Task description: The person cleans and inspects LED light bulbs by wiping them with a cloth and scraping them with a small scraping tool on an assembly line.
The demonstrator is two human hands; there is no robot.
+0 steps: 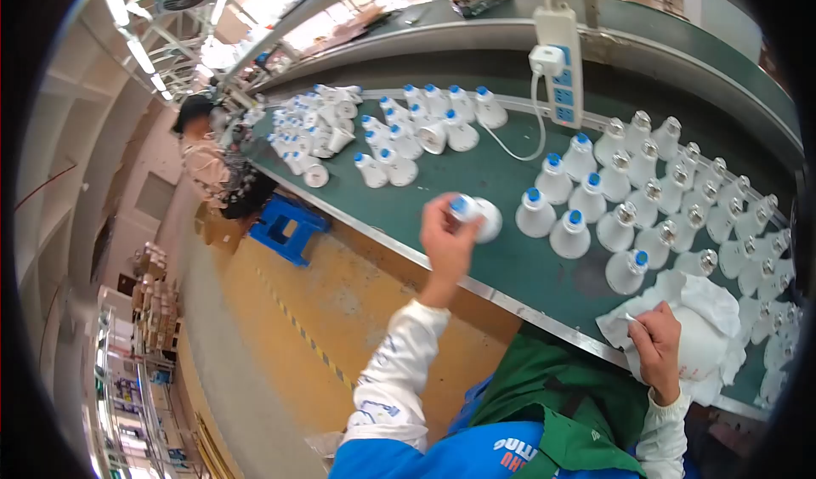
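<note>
My left hand is closed on a white cone-shaped lamp bulb with a blue cap, over the front part of the green bench. The bulb's wide end points right. My right hand pinches a small white piece whose tip pokes out past the fingers; its kind is too small to make out. That hand is beside a crumpled white wrapping around a rounded white thing. Between my hands stand several blue-capped bulbs, wide end down.
To the right are rows of bulbs with silver screw bases. Farther left stand more blue-capped bulbs, some tipped over. A power strip with a white charger and cable hangs behind. A person sits at the far end near a blue stool.
</note>
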